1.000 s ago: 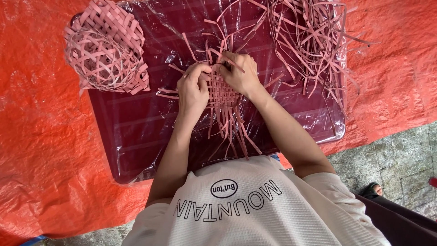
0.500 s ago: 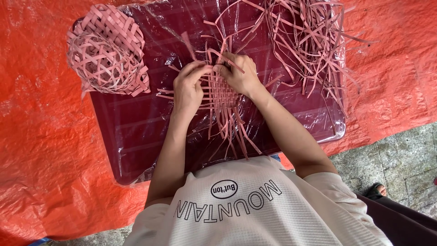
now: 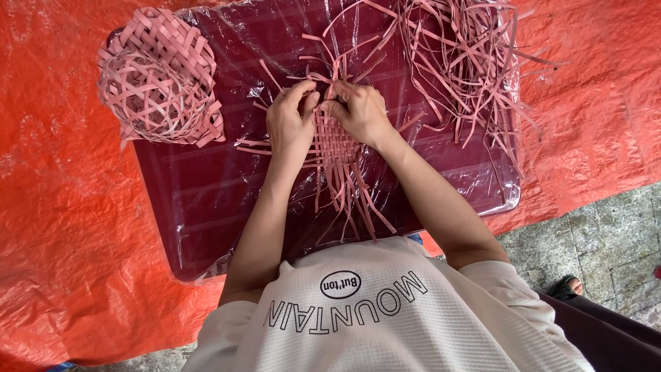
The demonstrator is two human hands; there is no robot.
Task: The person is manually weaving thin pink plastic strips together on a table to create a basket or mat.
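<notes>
Bright soft daylight, sharp, plastic glare

There's a finished little woven basket (image 3: 160, 76) sitting at the far left corner of the dark red tray (image 3: 206, 207), which is wrapped in clear plastic. A big messy pile of loose pink strips (image 3: 461, 62) takes up the far right corner and spills over the edge. Everything sits on a crinkly orange tarp (image 3: 62, 227). Grey stone paving (image 3: 606, 241) shows at the right, with a sandalled foot (image 3: 568, 286) on it.
</notes>
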